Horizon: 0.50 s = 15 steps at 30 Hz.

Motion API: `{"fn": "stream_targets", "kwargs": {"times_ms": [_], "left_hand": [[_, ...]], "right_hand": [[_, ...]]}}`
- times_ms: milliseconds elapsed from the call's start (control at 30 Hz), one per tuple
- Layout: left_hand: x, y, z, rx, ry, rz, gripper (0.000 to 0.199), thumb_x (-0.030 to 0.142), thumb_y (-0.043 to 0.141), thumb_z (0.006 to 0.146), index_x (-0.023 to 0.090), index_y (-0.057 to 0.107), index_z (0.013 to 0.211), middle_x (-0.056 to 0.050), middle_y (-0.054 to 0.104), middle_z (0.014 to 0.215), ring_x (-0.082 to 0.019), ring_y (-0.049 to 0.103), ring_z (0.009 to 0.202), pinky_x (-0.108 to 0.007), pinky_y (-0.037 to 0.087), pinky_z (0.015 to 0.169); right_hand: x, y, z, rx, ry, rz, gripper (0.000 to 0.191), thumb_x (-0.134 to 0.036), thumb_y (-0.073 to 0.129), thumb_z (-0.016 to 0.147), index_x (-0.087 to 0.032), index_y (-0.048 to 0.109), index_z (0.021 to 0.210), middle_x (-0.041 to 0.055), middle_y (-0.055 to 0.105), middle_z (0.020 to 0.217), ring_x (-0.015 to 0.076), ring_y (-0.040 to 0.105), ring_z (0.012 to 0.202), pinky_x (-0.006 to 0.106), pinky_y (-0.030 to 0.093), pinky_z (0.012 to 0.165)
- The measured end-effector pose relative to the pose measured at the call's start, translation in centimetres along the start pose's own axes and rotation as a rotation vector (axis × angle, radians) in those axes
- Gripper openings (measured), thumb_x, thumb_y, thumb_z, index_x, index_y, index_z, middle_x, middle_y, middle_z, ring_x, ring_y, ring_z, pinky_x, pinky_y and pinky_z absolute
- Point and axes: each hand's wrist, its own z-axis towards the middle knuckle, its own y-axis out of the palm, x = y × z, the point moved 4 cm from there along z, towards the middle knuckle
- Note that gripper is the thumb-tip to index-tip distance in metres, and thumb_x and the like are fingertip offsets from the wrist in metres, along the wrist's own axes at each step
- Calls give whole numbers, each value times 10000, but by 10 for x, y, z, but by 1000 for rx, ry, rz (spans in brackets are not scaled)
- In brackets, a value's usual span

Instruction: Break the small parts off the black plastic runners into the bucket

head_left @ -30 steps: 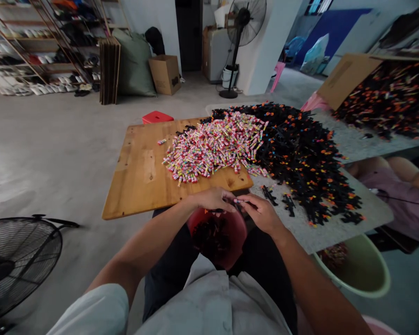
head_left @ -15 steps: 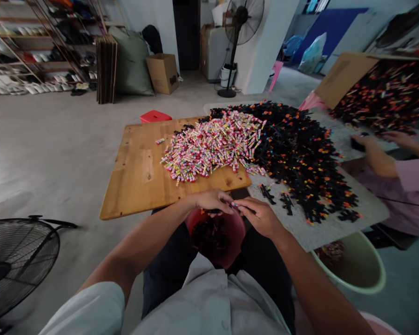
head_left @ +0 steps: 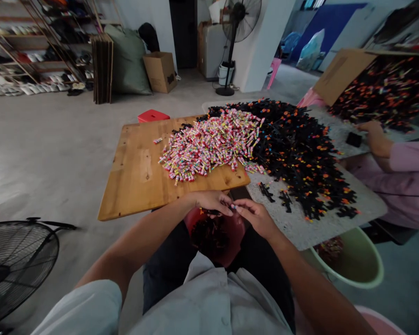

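Over a red basin (head_left: 234,242) between my knees, my left hand (head_left: 214,202) is closed around a small black toy gun (head_left: 212,212) with an orange tip, mostly hidden by the palm. My right hand (head_left: 254,215) pinches a small, pale tube (head_left: 233,206) close to my left fingertips. Dark pieces (head_left: 209,235) lie inside the basin. Ahead of my hands, a heap of pink-and-white candy tubes (head_left: 209,144) covers part of the wooden board (head_left: 132,172). Beside it spreads a large pile of black toy guns (head_left: 296,149) with orange tips.
Two loose toy guns (head_left: 285,201) lie on the grey tabletop (head_left: 300,235). A co-worker's hand (head_left: 373,132) rests at the right, near a tipped carton (head_left: 342,74). A green tub (head_left: 375,265) stands below the table; a black fan (head_left: 17,260) stands at left.
My right fingers have opened slightly and drawn a little away from my left hand; the tube stays between them. The co-worker's hand has left a black piece on the table.
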Motion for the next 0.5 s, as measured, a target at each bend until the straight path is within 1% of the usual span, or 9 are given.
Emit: {"fn": "stream_targets", "kwargs": {"times_ms": [100,167,233,300,433,500], "left_hand": [[1,0,-3,-16,-12,-13,481,579,820,779,175,683,1001,34,595,676,-100,547,496,-215,474,463],[1,1,-5,-46,-14,-101,471,578,807,789,177,670,995,33,590,673,-105,550,503,-217,467,461],[1,0,-7,-56,-8,-211,469,566,792,797,179,656,1024,24,608,689,-118,559,510,-223,453,448],[2,-2,-9,-60,-3,-268,471,536,792,796,174,647,1060,9,636,713,-132,574,522,-231,450,447],[6,-3,-10,-119,17,-212,440,488,820,800,162,646,1038,7,626,713,-130,584,539,-226,446,463],[8,-3,-10,-117,36,-185,418,497,812,816,160,644,996,16,606,695,-120,575,530,-219,442,464]], "right_hand": [[2,3,2,16,29,48,328,-450,666,948,-183,739,1125,16,743,797,159,678,656,287,558,656],[2,4,3,31,28,71,330,-446,683,933,-180,747,1117,17,741,798,155,670,653,288,555,658],[2,4,4,44,15,85,337,-442,703,919,-178,752,1122,16,739,793,152,664,653,290,553,666],[2,4,5,53,3,98,344,-443,716,910,-176,754,1123,15,737,785,151,659,649,293,552,673],[2,4,7,64,-12,106,348,-455,711,916,-176,756,1119,19,740,782,154,660,641,297,553,670],[2,4,7,68,-13,86,360,-468,696,928,-175,756,1128,25,745,794,160,670,651,301,558,672]]}}
